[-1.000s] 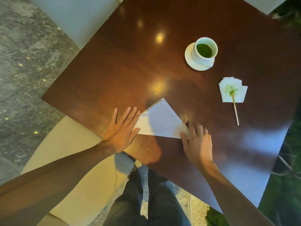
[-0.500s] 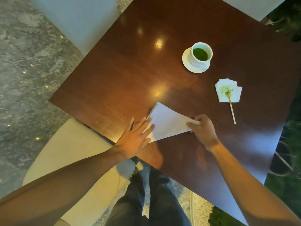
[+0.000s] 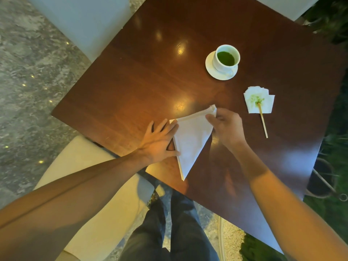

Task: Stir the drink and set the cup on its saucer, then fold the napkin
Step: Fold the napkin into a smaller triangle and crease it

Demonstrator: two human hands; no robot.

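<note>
A white napkin (image 3: 190,142) lies folded into a triangle near the front edge of the dark wooden table (image 3: 143,76), one tip pointing toward me. My left hand (image 3: 160,141) lies flat with spread fingers on its left edge. My right hand (image 3: 226,127) pinches the napkin's far right corner between thumb and fingers. At the back right, a white cup (image 3: 227,58) of green drink stands on its white saucer (image 3: 210,66).
A wooden stirrer (image 3: 263,122) lies right of my hand, its tip on a small green-stained tissue (image 3: 260,99). A cream chair seat (image 3: 79,178) sits at the table's near left and a pale blue one (image 3: 79,21) at the far left. My legs show below.
My right hand has carried the napkin's right corner up and over to the far side, so the triangle is narrower and turned, its tip toward me. My left hand stayed pressed on the left edge.
</note>
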